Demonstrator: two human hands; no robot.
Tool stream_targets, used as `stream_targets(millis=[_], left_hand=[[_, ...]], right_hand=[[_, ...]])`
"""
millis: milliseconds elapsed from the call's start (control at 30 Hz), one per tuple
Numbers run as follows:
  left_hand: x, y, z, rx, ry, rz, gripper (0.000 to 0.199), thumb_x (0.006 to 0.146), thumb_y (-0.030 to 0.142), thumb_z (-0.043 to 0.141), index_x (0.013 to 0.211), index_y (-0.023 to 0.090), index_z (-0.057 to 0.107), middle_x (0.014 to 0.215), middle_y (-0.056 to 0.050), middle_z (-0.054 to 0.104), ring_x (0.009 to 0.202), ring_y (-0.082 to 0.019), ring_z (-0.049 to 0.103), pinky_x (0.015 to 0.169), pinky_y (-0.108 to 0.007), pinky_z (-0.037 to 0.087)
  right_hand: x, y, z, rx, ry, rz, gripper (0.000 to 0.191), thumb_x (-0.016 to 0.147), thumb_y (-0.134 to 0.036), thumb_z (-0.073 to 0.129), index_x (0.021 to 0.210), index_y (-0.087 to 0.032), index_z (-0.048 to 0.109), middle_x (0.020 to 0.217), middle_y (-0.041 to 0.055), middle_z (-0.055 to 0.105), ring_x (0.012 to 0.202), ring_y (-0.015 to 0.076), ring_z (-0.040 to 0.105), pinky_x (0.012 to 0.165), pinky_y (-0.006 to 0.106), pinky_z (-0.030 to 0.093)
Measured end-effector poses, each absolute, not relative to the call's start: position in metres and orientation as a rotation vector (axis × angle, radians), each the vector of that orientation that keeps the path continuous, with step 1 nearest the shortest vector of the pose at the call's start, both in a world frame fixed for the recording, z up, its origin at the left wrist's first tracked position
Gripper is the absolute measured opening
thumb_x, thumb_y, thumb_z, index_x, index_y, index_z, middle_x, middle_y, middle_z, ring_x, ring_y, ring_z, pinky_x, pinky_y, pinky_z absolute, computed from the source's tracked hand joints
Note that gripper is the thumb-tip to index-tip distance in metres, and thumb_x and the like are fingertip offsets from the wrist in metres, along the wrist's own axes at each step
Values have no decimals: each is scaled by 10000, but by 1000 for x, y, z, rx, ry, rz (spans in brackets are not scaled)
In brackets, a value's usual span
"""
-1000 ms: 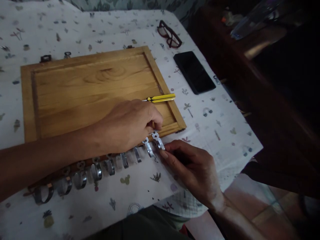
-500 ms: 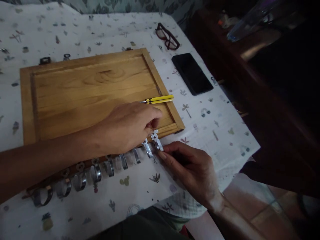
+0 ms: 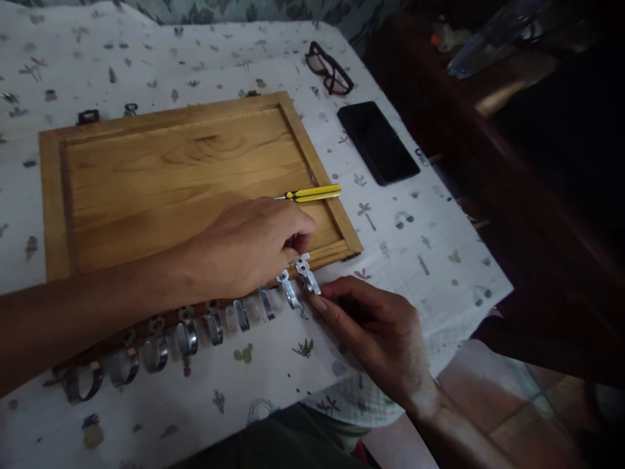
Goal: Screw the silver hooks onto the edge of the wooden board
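Steel clips [image 3: 307, 277] run along the near edge of the wooden panel [image 3: 161, 176]. Right hand [image 3: 375, 332] at the end clip, left hand [image 3: 249, 247] just behind it; hands apart, grip unclear. Yellow-handled screwdriver [image 3: 312, 193] on panel; phone [image 3: 378, 143], glasses [image 3: 329, 68] beyond on worktop [image 3: 439, 273].

A smartphone [image 3: 378, 143] lies right of the wooden panel [image 3: 161, 189].
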State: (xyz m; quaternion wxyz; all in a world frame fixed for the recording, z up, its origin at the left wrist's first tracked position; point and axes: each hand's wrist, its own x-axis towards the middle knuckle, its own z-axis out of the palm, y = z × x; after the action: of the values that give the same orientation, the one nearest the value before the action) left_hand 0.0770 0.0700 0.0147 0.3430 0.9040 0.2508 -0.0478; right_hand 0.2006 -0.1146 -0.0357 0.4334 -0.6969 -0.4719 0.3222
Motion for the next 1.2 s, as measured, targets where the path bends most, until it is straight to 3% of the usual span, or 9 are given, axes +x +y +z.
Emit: stream_targets(millis=[133, 233, 467, 733, 833, 1000, 1200], left_hand=[[78, 70, 16, 2347, 656, -141, 177, 799, 30, 637, 720, 187, 651, 643, 41, 618, 615, -121, 491, 610, -280, 293], [79, 69, 16, 2356, 671, -156, 176, 801, 28, 651, 726, 185, 676, 657, 38, 630, 616, -122, 500, 618, -287, 297], [77, 68, 15, 2345, 667, -149, 156, 837, 56, 647, 783, 190, 704, 714, 28, 670, 644, -131, 528, 623, -293, 296], [76, 67, 15, 2339, 672, -135, 171, 835, 40, 645, 810, 194, 716, 739, 31, 682, 655, -131, 541, 632, -290, 307], [76, 66, 17, 2355, 695, -147, 161, 846, 53, 656, 806, 193, 722, 763, 28, 703, 667, -133, 562, 633, -286, 324], [64, 67, 22, 2485, 759, -44, 164, 914, 88, 614, 865, 193, 730, 805, 15, 730, 700, -148, 609, 645, -285, 364], [30, 57, 19, 2685, 501, 143, 327, 935, 48, 461, 931, 183, 760, 961, -41, 743, 895, -203, 671, 764, -323, 471]], right_hand=[[201, -113, -34, -1745, -1215, 778, 181, 963, -368, 731, 871, -215, 761, 683, -16, 712, 551, 84, 582, 489, 218, 440], [203, -114, -32, -1736, -1239, 714, 175, 1019, -374, 658, 1007, -229, 754, 731, -6, 731, 598, 103, 640, 543, 229, 504], [209, -112, -35, -1590, -1392, 570, 369, 1072, -194, 532, 1430, -284, 546, 1222, 47, 794, 711, 116, 723, 632, 280, 617], [212, -105, -34, -1602, -1609, 438, 411, 1055, -120, 507, 1444, -249, 473, 1219, 39, 809, 1051, 128, 799, 828, 225, 668], [210, -104, -34, -1616, -1718, 294, 430, 1048, -121, 507, 1459, -227, 443, 1171, 54, 821, 1008, 142, 811, 774, 223, 665], [207, -103, -34, -1629, -1832, 106, 395, 1047, -126, 491, 1435, -177, 437, 1109, 81, 830, 715, 134, 775, 630, 251, 636], [210, -103, -35, -1631, -1879, 17, 389, 1042, -118, 465, 1427, -157, 440, 1030, 65, 833, 650, 134, 741, 582, 266, 615]])
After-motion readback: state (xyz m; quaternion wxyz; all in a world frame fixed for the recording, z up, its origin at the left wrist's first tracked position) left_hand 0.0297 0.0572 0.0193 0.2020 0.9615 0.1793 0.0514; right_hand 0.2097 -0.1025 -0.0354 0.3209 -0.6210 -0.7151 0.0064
